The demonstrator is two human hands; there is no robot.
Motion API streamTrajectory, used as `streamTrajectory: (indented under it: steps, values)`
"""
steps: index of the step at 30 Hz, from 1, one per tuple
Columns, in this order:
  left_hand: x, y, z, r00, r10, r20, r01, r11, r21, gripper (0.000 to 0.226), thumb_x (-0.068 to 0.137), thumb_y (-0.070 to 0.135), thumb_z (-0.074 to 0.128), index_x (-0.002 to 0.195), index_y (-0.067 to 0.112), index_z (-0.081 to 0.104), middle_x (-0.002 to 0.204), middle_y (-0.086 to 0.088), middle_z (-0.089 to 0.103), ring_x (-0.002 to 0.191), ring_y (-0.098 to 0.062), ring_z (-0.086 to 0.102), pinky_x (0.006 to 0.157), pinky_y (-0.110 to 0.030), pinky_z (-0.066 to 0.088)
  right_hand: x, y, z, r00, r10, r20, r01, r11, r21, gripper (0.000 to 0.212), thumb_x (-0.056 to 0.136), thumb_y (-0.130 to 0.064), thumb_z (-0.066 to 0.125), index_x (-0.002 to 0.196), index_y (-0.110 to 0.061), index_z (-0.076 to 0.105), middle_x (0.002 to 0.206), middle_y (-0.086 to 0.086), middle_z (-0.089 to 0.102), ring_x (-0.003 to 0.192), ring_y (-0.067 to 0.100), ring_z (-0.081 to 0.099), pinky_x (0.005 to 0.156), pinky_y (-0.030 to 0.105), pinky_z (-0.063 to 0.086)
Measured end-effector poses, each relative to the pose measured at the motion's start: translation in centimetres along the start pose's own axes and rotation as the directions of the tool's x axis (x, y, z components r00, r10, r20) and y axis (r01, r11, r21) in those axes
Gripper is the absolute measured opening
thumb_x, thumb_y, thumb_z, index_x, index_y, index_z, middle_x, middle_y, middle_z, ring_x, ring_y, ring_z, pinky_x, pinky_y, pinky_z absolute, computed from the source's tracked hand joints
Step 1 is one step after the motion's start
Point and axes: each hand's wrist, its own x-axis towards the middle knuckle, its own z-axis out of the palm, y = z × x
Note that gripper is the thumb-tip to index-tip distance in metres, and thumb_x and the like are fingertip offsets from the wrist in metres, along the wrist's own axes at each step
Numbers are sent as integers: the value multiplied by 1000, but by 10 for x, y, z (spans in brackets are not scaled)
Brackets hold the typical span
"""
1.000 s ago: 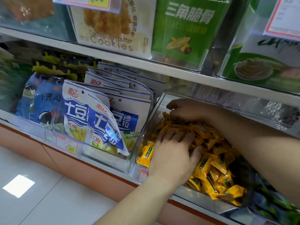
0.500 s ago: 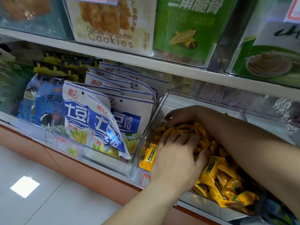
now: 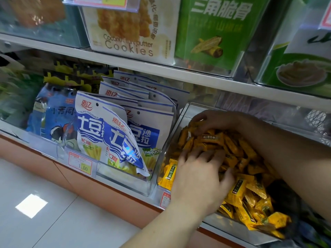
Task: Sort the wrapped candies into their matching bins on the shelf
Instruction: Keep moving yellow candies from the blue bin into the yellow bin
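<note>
The left hand (image 3: 198, 178) lies palm down with its fingers spread flat over the heap of yellow wrapped candies (image 3: 238, 192). Beyond its fingertips, the right hand (image 3: 216, 120) reaches in from the right, fingers curled down into the far end of the same heap. Whether it pinches a piece cannot be told.

The candies fill a clear bin (image 3: 179, 120) under and around both hands, some showing past the thumb side of the left hand. They look light and small, in glossy crinkled wrappers that likely slide over each other, so a flat press would shift the pile, not lift it. A single piece is probably best pinched across its short sides or by a crimped end.

Just outside the bin, on the left hand's little-finger side, stand blue and white snack bags (image 3: 114, 140) on the same shelf (image 3: 125, 187).
</note>
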Motion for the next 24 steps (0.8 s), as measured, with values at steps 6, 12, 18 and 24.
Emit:
streamTrajectory:
  steps: [6, 12, 18, 24]
  values:
    - [0, 1, -3, 1000, -13, 16, 13, 1000, -3, 45, 90, 56, 42, 125, 35, 62, 118, 11, 68, 116, -16, 56, 103, -43, 40, -33, 17, -4, 989, -51, -140, 95, 939, 331, 38, 72, -39, 75, 105, -21, 76, 107, 9, 74, 99, 25, 70, 83, 36, 56]
    - [-2, 2, -6, 999, -43, -12, 43, 999, 7, 45, 88, 57, 45, 123, 35, 65, 110, 9, 69, 106, -14, 60, 96, -39, 44, -53, 22, -7, 982, -107, -153, 172, 845, 507, 33, 80, -21, 66, 110, -9, 73, 109, 22, 70, 99, 30, 70, 75, 33, 59]
    - [-1, 0, -3, 995, -74, -64, 76, 997, 32, 42, 84, 60, 49, 116, 38, 65, 110, 3, 57, 97, -19, 56, 86, -36, 49, -64, 12, -9, 992, -71, -107, 77, 995, 55, 27, 95, -38, 53, 99, -33, 78, 108, -4, 74, 100, 15, 69, 91, 33, 52]
    - [6, -4, 0, 995, -67, 72, 67, 998, 4, 79, 84, 65, 40, 154, 38, 17, 164, 2, 18, 149, -27, 20, 118, -45, 24, -57, -13, 2, 994, 21, -106, -34, 992, -123, 46, 102, -45, 41, 86, -29, 81, 96, -5, 76, 93, 16, 69, 99, 37, 45]
